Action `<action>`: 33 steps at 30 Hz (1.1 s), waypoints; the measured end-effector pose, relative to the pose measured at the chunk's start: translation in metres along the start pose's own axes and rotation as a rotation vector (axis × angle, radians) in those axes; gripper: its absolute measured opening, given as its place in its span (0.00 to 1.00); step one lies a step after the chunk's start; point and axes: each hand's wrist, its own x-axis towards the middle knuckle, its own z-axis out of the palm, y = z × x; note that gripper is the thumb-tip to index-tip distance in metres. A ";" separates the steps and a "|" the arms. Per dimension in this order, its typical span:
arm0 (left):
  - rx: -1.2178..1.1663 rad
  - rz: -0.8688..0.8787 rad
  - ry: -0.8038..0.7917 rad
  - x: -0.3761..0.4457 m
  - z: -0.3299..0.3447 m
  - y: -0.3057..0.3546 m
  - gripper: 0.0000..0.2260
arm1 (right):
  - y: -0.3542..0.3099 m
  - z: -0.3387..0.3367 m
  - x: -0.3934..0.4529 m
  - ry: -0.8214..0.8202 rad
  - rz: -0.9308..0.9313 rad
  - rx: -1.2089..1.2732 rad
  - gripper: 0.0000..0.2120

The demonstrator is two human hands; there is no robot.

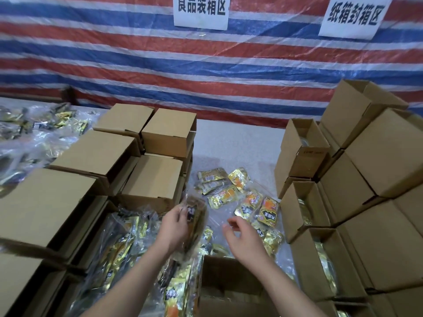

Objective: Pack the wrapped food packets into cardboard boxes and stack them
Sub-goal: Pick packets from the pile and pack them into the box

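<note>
My left hand [175,227] grips a clear bag of gold and black food packets [194,221], holding it upright above the table. My right hand [242,236] hovers just right of it, fingers loosely curled and holding nothing. An open cardboard box [229,284] sits directly below both forearms. Several loose gold and orange packets [242,197] lie on the white table beyond the hands. More bagged packets [123,243] are piled at the lower left.
Closed cardboard boxes [114,156] are stacked on the left. At the right stand open boxes holding packets [320,259], beside a taller box stack [377,156]. A heap of bagged packets [34,138] lies far left. A striped tarp with two paper signs [201,12] hangs behind.
</note>
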 end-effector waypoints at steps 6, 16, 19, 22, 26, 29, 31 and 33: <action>-0.378 0.175 -0.049 -0.017 -0.013 0.094 0.13 | -0.068 -0.013 0.025 -0.024 0.126 0.607 0.50; -0.649 0.079 -0.288 -0.040 0.016 0.162 0.22 | -0.092 -0.038 0.028 0.002 0.076 0.931 0.46; -0.677 0.053 -0.350 -0.038 0.031 0.163 0.21 | -0.090 -0.046 0.022 -0.054 0.015 1.032 0.43; -0.567 0.079 -0.344 -0.040 0.028 0.164 0.17 | -0.082 -0.059 0.020 -0.045 -0.019 1.049 0.32; -0.434 0.173 -0.353 -0.028 0.015 0.155 0.09 | -0.068 -0.077 0.015 -0.027 -0.044 0.927 0.23; -0.373 0.197 -0.277 -0.022 0.001 0.144 0.09 | -0.058 -0.092 0.007 -0.058 -0.001 0.873 0.27; -0.333 0.178 -0.225 -0.019 -0.006 0.124 0.10 | -0.048 -0.102 0.002 -0.096 0.027 0.884 0.29; -0.202 0.144 -0.254 -0.020 -0.007 0.093 0.10 | -0.039 -0.112 -0.006 -0.161 0.010 0.851 0.24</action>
